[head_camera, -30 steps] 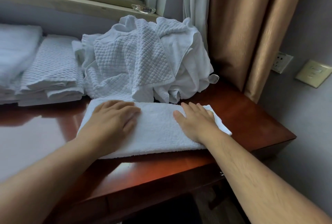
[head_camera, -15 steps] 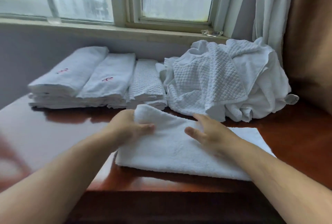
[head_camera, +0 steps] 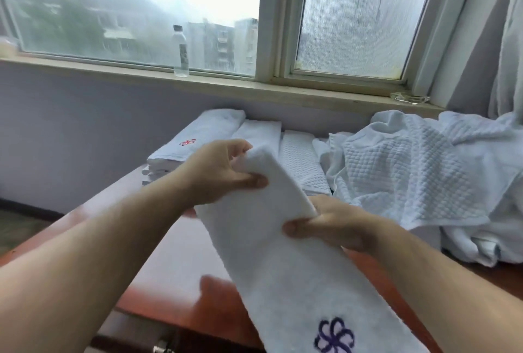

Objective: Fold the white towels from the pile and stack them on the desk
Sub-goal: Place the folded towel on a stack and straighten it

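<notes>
You hold the towel (head_camera: 285, 256) above the desk (head_camera: 169, 262), your left hand (head_camera: 220, 174) at its far end and your right hand (head_camera: 331, 225) on its right edge, nearer you. Behind the towel, at the back of the desk below the windowsill (head_camera: 113, 69), the folded stacks (head_camera: 254, 137) lie side by side, and the pile (head_camera: 418, 171) sits to their right, touching the rightmost stack. On the sill a bottle (head_camera: 180, 51) stands left of the stacks, with a dish (head_camera: 409, 97) at the sill's right end, behind the pile.
</notes>
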Tool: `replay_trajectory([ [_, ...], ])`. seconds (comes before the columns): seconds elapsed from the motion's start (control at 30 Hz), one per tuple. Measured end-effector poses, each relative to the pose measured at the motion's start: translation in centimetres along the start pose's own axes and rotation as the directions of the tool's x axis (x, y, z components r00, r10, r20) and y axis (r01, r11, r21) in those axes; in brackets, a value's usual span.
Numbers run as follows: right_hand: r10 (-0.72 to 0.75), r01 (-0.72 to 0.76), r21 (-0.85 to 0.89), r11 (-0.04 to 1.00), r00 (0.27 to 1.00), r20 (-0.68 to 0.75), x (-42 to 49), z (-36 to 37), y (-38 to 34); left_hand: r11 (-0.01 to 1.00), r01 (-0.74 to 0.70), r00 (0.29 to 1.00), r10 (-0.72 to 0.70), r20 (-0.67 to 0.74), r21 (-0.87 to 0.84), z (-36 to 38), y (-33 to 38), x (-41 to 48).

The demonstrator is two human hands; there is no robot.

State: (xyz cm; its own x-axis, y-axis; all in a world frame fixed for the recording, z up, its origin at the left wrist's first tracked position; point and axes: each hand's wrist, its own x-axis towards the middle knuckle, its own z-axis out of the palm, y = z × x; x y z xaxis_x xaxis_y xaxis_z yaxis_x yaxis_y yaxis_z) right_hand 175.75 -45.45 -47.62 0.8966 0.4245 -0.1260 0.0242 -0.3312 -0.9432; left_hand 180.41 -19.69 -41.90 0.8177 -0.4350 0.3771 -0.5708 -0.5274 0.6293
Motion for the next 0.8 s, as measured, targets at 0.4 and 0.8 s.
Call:
replay_trajectory([
  [0.4,0.003,0.256,0.488,0.835,0.883,-0.469,-0.1,-3.5,0.7,0.382,0.549,0.836,-0.249,0.489,-0.743,11.7,-3.0,-3.2],
  [0.8,0.035,0.290,0.441,0.849,0.803,-0.596,4.6,-10.4,-2.5,0.350,0.426,0.902,-0.092,0.422,-0.834,11.9,-2.1,2.7],
])
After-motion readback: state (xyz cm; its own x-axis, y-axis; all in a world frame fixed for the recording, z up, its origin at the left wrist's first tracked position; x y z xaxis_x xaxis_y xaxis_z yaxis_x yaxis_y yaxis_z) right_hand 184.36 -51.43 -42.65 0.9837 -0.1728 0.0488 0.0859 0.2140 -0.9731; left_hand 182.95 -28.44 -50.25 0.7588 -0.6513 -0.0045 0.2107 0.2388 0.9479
